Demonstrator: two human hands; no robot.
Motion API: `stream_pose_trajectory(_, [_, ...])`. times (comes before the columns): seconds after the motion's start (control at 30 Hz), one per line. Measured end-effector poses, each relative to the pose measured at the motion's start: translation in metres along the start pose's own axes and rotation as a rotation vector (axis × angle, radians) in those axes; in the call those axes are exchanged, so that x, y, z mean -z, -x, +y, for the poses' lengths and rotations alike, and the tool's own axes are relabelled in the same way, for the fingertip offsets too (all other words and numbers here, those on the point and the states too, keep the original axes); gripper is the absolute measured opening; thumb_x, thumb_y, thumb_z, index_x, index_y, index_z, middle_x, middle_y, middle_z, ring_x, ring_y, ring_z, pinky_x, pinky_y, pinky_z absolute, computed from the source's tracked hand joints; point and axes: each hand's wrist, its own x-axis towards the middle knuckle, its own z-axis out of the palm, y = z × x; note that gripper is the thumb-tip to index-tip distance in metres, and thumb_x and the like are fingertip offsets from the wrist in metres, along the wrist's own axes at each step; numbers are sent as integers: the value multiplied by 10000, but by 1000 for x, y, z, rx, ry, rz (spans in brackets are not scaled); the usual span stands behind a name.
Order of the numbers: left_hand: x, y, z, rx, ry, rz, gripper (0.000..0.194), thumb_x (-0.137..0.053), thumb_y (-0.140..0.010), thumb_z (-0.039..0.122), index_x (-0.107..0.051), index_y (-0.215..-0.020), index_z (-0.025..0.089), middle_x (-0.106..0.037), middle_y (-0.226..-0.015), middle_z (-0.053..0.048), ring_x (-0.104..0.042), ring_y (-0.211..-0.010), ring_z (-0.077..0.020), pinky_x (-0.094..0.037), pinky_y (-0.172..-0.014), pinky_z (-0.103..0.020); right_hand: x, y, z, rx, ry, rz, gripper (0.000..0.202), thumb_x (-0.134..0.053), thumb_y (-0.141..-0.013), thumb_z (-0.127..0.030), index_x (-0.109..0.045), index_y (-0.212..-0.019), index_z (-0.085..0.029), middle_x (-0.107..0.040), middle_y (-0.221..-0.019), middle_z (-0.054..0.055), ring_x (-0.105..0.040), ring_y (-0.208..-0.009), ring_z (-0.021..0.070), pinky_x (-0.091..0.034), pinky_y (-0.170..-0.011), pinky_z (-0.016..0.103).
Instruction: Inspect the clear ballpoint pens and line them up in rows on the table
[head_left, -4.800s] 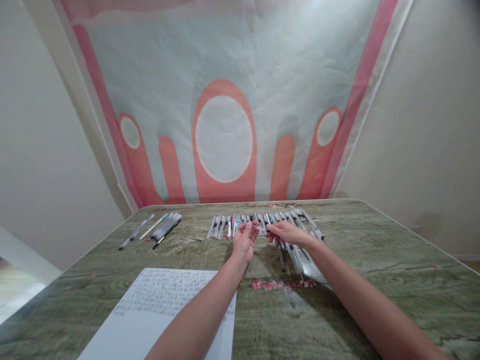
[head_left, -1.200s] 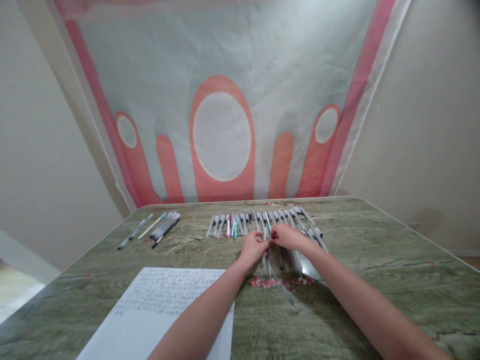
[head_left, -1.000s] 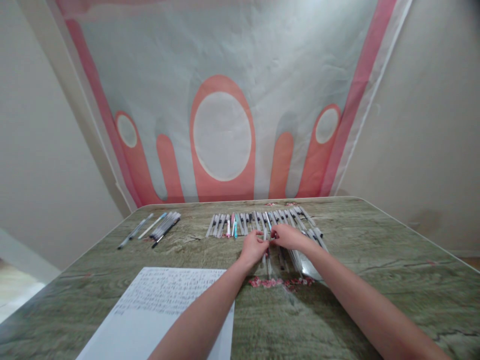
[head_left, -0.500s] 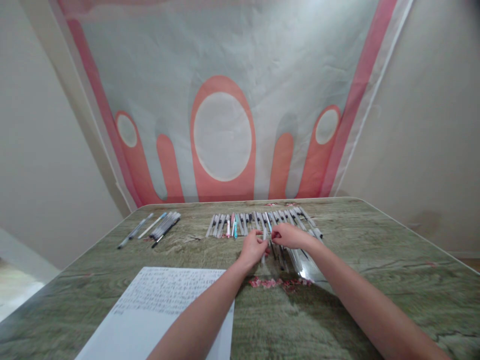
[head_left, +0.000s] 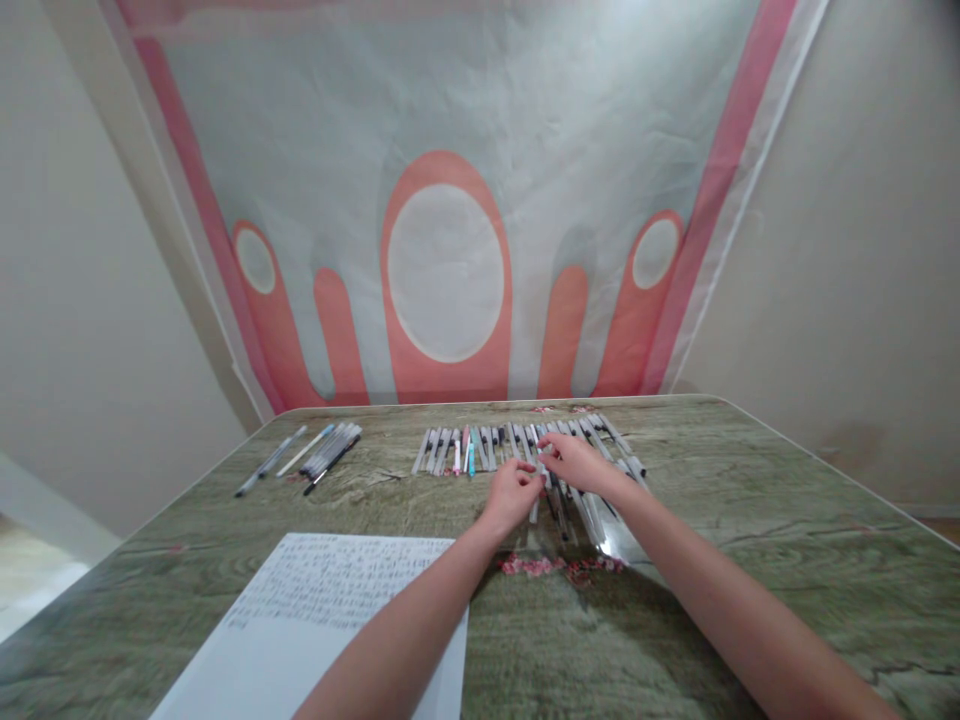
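Wall hanging point(head_left: 450, 150): pale grey with pink arches, 12 o'clock | table point(head_left: 750, 540): green marbled top | written sheet point(head_left: 322, 620): 7 o'clock | row of pens point(head_left: 480, 447): centre | spare pens point(head_left: 315, 455): 10 o'clock | left hand point(head_left: 514, 492) and right hand point(head_left: 574, 462): both pinched closed on one pen point(head_left: 534, 508) over the row.

I see a green, wood-grain tabletop point(head_left: 750, 520) with a smooth, faintly sheened finish. The row of slim grey and white pens point(head_left: 480, 447) looks like glossy plastic. Beside my right hand point(head_left: 574, 462) lies a clear, shiny plastic sleeve point(head_left: 619, 540). The handwritten white paper sheet point(head_left: 315, 610) looks matt. The pink-and-grey cloth backdrop point(head_left: 450, 200) looks matt and creased.
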Motion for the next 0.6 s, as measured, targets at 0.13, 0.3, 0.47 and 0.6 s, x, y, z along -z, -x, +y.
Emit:
stream_pose_trajectory(0.13, [-3, 4, 6, -21, 13, -24, 341, -544, -675, 392, -489, -888, 131, -571, -561, 2, -474, -448, -77, -317, -452, -180, -9, -3, 3, -18, -54, -7, 242, -467, -741, -282, -566, -926, -163, -611, -670, 16, -522, -596, 113, -328, -548, 199])
stream_pose_trajectory(0.3, [7, -2, 1, -118, -55, 39, 215, -482, -727, 331, -523, -811, 137, -583, -664, -25, -530, -589, -99, -383, -554, -207, -14, -5, 8, -59, -69, -18, 265, -498, -714, -256, -543, -944, -132, -583, -634, 5, -492, -568, 100, -311, -542, 198])
stream_pose_trajectory(0.47, [13, -5, -11, -174, -265, 91, 132, -504, -692, 224, -544, -797, 155, -575, -716, -18, -513, -628, -103, -390, -607, -224, -20, -2, 7, -41, -26, -98, 244, -523, -696, -252, -567, -910, -143, -595, -680, 18, -502, -600, 104, -311, -552, 198])
stream_pose_trajectory(0.6, [11, -2, -16, -195, -330, 55, 161, -518, -669, 189, -554, -823, 156, -581, -752, -29, -519, -666, -116, -394, -634, -235, -26, -1, 5, -41, 12, -101, 257, -512, -706, -262, -575, -937, -167, -615, -731, 30, -528, -649, 118, -321, -571, 202])
